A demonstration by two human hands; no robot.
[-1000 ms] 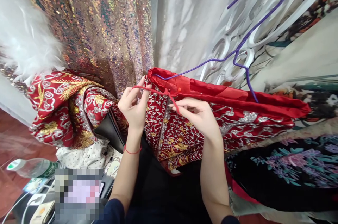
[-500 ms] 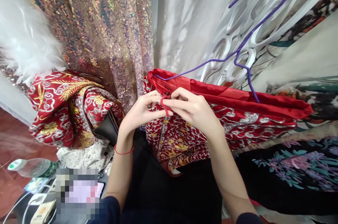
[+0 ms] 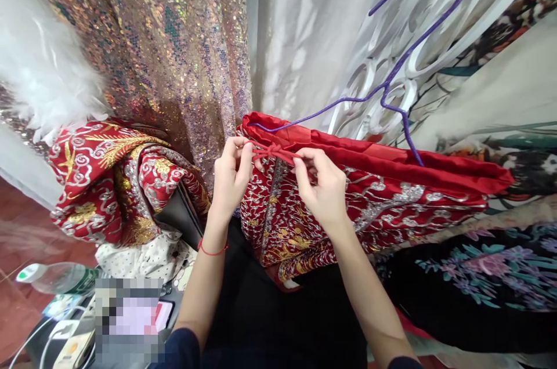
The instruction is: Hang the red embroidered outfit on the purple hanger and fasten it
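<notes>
A red cord (image 3: 275,152), looped in a bow-like knot, stretches between my two hands at the waistband of a red embroidered skirt (image 3: 300,230). My left hand (image 3: 232,174) pinches the cord's left side between thumb and finger. On the other side, my right hand (image 3: 321,186) is closed on its right side. Silver and gold patterns cover the skirt, and its shiny red waistband (image 3: 374,151) spreads out to the right. A purple hanger (image 3: 385,87) reaches into the waistband at both ends, its hook pointing up.
Another red embroidered garment (image 3: 93,183) lies bunched at left, above a plastic bottle (image 3: 56,277) and a phone (image 3: 163,315). Behind hang a sequined fabric (image 3: 174,38), white feathers (image 3: 47,55) and a white scrolled metal frame (image 3: 439,44). Black floral cloth (image 3: 487,276) is at right.
My hands have moved apart, from close together over one cord loop to either side of a knot with loops. The cord is now drawn out sideways between them.
</notes>
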